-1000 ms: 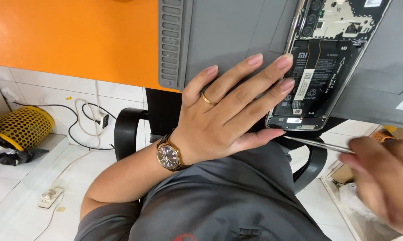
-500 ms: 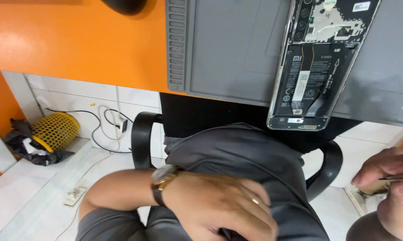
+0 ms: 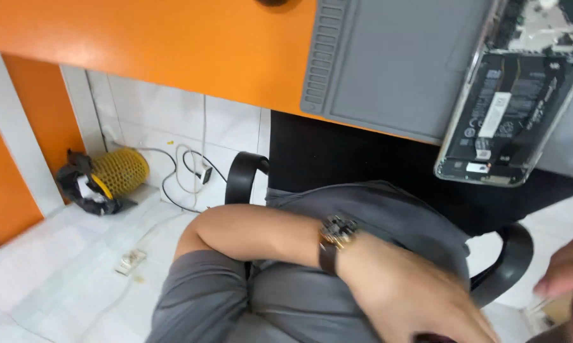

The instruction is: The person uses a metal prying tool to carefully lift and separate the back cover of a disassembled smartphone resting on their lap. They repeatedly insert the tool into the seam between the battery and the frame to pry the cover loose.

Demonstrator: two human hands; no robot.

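Both hands down low, well away from the open phone.

Left hand (image 3: 407, 298), with a wrist watch (image 3: 334, 238), down over the grey lap at lower middle, fingers cut off by the frame edge, so open or shut impossible to tell. Right hand (image 3: 569, 273) blurry at the lower right edge, grip impossible to tell too. Open phone (image 3: 512, 108), back off, lying alone on the grey mat (image 3: 388, 63) at upper right, on the orange table (image 3: 140, 38). Probably a pause in the phone work, with a long reach up needed for any more of it.

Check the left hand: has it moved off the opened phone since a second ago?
Yes. The left hand has dropped from beside the opened phone on the grey mat down to the lap, clear of the phone.
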